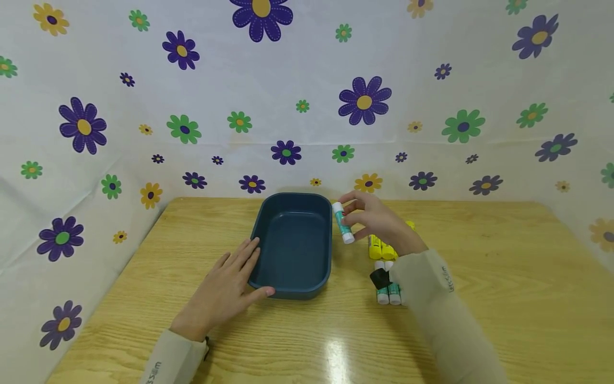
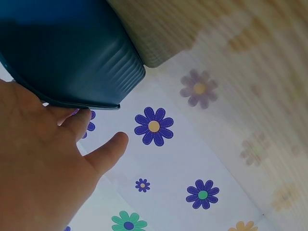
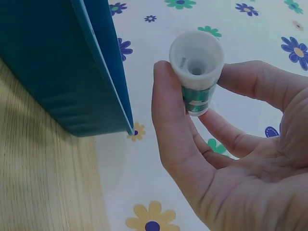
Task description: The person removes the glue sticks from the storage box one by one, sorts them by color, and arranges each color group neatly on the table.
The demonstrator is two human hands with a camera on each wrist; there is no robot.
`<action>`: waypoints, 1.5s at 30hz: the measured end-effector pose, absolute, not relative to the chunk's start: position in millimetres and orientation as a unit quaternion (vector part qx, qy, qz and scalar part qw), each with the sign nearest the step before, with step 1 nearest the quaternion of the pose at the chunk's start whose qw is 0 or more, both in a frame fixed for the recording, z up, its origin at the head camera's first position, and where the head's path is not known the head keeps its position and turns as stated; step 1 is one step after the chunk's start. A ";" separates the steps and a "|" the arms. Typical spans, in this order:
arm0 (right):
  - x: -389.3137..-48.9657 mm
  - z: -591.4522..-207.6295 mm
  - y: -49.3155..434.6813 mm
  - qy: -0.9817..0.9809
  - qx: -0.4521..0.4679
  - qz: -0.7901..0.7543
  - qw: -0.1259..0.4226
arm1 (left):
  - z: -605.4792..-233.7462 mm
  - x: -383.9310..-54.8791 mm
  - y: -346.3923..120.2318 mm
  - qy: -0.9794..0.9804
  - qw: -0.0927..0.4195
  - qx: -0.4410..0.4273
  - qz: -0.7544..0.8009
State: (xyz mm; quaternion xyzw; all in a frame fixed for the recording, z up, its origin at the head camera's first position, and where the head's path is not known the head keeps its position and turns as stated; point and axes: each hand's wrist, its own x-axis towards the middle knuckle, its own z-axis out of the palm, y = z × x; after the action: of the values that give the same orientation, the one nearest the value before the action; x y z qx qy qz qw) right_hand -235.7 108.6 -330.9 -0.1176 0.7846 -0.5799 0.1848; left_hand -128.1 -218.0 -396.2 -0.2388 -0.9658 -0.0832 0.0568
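My right hand (image 1: 376, 220) pinches a white-and-green glue stick (image 1: 344, 226) between thumb and fingers, just right of the dark blue bin (image 1: 328, 266). In the right wrist view the hollow white base of the glue stick (image 3: 196, 57) faces the camera, and the bin's wall (image 3: 57, 72) stands to its left. My left hand (image 1: 223, 290) lies with outstretched fingers at the near left rim of the bin, its thumb along the front edge. From the left wrist, the fingertips (image 2: 79, 120) show at the bin's rim. The bin's visible floor is bare.
On the right of the wooden table (image 1: 503, 298), several yellow glue sticks (image 1: 375, 249) lie behind a row of white-and-green glue sticks (image 1: 394, 294), partly hidden by my right arm. A flower-print cloth (image 1: 307, 128) hangs behind the table and along its sides.
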 end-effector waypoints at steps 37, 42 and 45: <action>-181.3 -345.8 209.0 0.830 -0.095 -0.525 0.162 | -397.8 -129.6 -217.7 -0.963 0.062 -0.243 -0.096; -176.0 -355.3 220.1 0.838 -0.077 -0.513 0.170 | -397.6 -128.7 -218.2 -0.964 0.062 -0.242 -0.094; -172.0 -361.1 225.8 0.840 -0.072 -0.510 0.170 | -398.1 -128.7 -218.3 -0.964 0.061 -0.241 -0.095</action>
State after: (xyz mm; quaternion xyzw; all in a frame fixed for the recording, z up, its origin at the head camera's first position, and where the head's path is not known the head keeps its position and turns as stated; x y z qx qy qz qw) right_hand -172.0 225.8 -361.1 -0.0717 0.8404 -0.5098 0.1696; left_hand -128.7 -218.3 -398.1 -0.2413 -0.9639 -0.0945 0.0607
